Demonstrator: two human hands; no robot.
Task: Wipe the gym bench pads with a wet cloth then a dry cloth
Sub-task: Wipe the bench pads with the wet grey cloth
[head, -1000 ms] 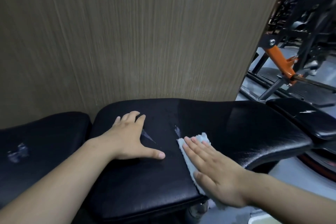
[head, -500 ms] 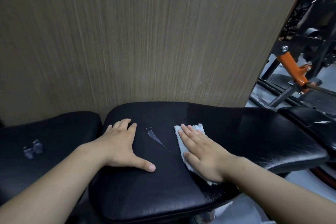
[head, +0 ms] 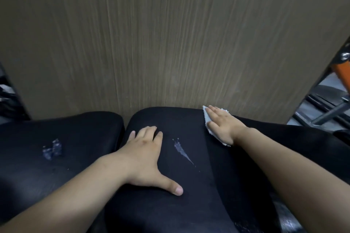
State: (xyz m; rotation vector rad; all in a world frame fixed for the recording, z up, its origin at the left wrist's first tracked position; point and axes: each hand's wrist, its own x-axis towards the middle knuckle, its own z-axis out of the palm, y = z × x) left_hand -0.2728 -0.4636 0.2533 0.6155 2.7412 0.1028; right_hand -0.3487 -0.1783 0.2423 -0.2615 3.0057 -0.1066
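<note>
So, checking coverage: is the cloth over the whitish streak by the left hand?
No, the cloth lies under the right hand near the far edge of the pad, apart from the streak.

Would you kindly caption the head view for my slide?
Right hand presses a white cloth on the black bench pad; left hand rests flat.

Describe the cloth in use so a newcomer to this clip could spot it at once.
Find the brown wood-grain wall panel; the middle black bench pad meets its foot. At that pad's far edge the right hand lies flat on a small cloth. It is the only white fabric there; the pale streak by the left hand is merely a mark.
</note>
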